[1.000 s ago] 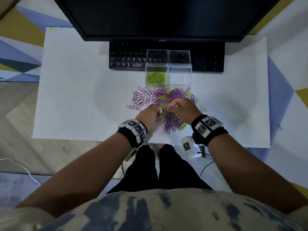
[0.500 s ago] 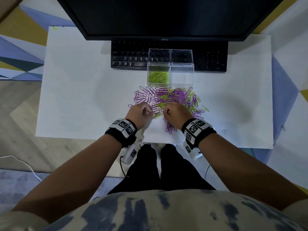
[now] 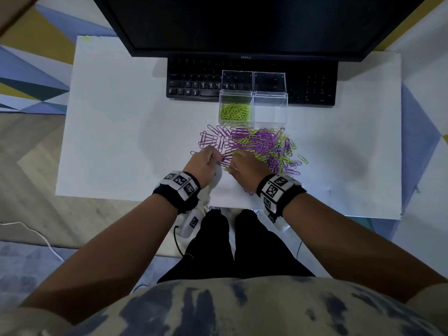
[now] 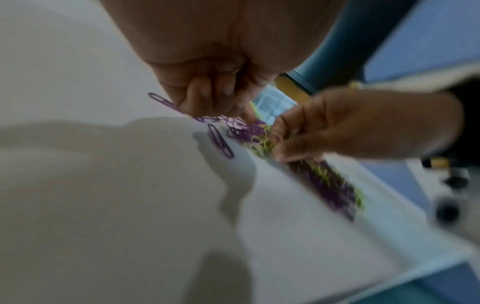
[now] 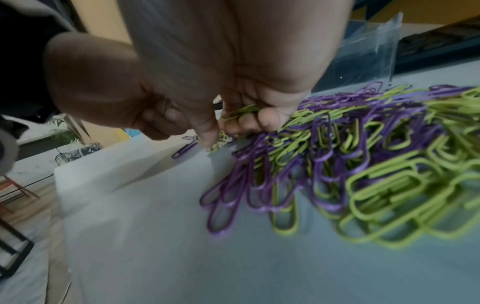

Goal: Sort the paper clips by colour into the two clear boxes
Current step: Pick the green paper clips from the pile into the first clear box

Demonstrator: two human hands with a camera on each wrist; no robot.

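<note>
Head view: a white table (image 3: 109,141) is seen from above, with a mixed pile of paper clips (image 3: 257,144) spread just in front of two clear boxes set side by side, touching each other. Green clips lie in the left clear box (image 3: 234,110); the right clear box (image 3: 270,110) appears bare inside. Both lids are raised against a black keyboard (image 3: 194,81), which sits under the edge of a dark monitor (image 3: 242,20).

Both hands are lowered onto the near edge of the pile, close together. The left hand (image 3: 203,166) is held with its fingers curled toward the palm and its fingertips (image 4: 246,115) set down among purple clips (image 4: 241,129); whether a clip is actually pinched cannot be told, since the left wrist view is blurred. Two single purple clips are seen lying flat on the table just beside that hand.

The right hand (image 3: 247,168) is closed around a small bunch of green clips (image 5: 241,112), which are pressed between the curled fingers (image 5: 267,121) and the palm in the right wrist view. Its thumb and forefinger are brought together at the table surface on another green clip, at the edge of the pile. Marker bands are worn on both wrists
</note>
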